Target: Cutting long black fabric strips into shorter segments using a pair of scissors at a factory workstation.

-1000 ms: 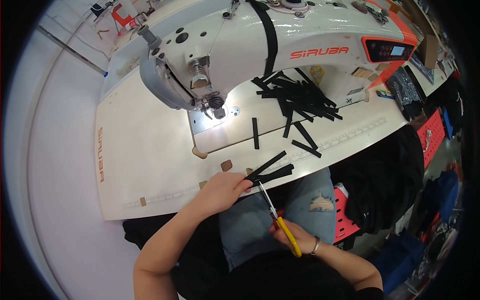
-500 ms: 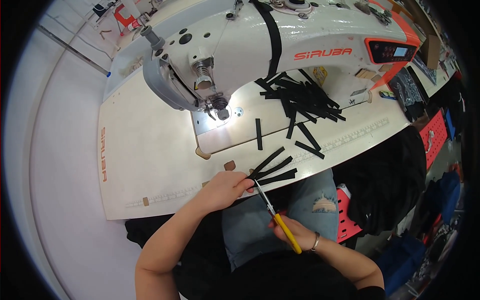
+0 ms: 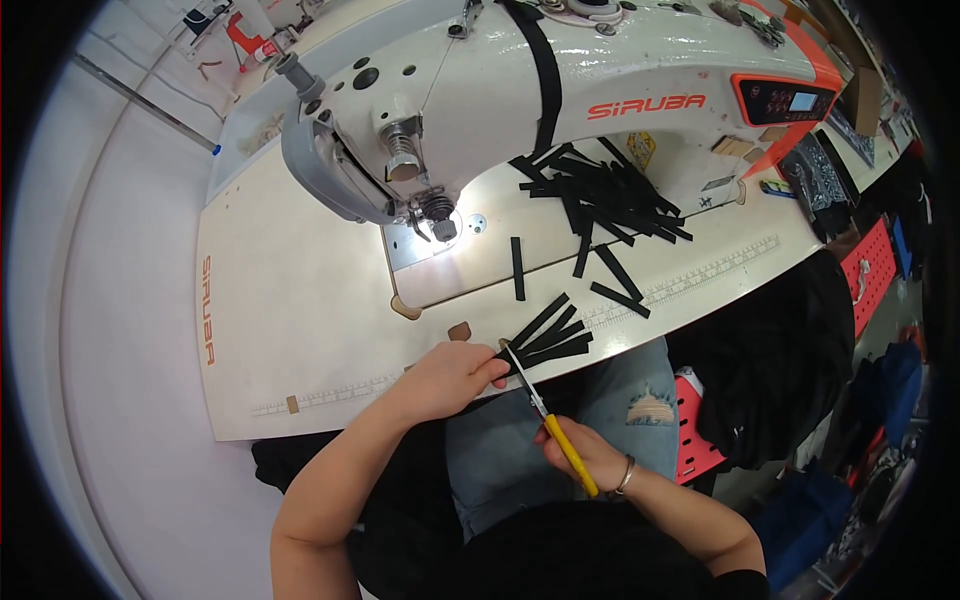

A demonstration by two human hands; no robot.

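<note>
At the table's front edge my left hand [image 3: 450, 380] pinches a fanned bunch of black fabric strips [image 3: 556, 347], whose free ends spread to the right. My right hand [image 3: 590, 455] grips yellow-handled scissors [image 3: 570, 455], partly hidden by the fingers. Their metal blades slant up and left and meet the strips close beside my left fingertips. Behind the bunch, several loose black strips [image 3: 618, 272] lie on the table, one of them [image 3: 518, 268] near the needle plate. A heaped pile of black strips [image 3: 610, 195] rests under the machine's arm.
A white sewing machine [image 3: 500, 80] with a lit needle area stands across the white table [image 3: 270, 330]. Printed rulers run along its front. Dark cloth [image 3: 780, 350] hangs over the right edge beside a red perforated panel [image 3: 695, 430]. A white wall [image 3: 130, 250] rises on the left.
The scissors and my right hand have shifted slightly up and left. The strips' free ends are spread differently, with another end now showing in the fan. My left hand stays in place.
</note>
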